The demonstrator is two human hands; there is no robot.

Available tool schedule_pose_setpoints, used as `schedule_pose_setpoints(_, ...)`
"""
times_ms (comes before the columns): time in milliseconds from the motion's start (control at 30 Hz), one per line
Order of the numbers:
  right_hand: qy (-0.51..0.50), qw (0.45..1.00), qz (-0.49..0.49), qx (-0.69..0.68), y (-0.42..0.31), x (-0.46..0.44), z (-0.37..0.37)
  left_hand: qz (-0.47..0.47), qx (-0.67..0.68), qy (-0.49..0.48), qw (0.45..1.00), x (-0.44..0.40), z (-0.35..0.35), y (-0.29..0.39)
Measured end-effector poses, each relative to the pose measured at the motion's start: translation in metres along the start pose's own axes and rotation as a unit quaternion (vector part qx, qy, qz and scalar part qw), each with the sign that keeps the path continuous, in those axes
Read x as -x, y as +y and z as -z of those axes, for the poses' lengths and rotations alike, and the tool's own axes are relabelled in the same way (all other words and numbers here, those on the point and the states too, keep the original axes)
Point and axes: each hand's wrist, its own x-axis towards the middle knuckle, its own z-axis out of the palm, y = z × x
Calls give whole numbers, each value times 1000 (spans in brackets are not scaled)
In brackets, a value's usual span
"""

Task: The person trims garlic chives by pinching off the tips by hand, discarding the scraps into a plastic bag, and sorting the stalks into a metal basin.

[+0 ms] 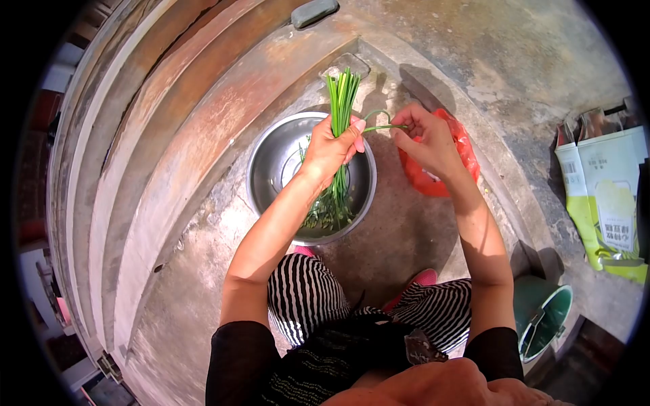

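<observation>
Greens (343, 95) stand bunched in our left hand (332, 145), fingers wrapped round them, over the bowl (271, 162). Our right hand (430, 139) pinches one blade (384, 126) near the red bag (468, 149). We seem partway: one blade is drawn aside, the thick bunch is left.

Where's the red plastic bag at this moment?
In the head view, the red plastic bag sits on the ground to the right of the metal bowl, partly hidden beneath the person's right hand.
</observation>
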Motion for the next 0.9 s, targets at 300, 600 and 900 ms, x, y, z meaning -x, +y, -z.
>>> schedule_pose_setpoints(300, 186, 907, 106, 363, 2, -1, -1, 29, -23, 6, 999, 5, -5, -1)
schedule_pose_setpoints(600, 130, 919, -123, 351, 19, 1, 59, 74, -9, -61, 995, 7, -1, -5)
schedule_pose_setpoints(900, -66, 991, -78, 91, -21, 0, 29, 69, -20, -66, 995, 5, -1, -10)
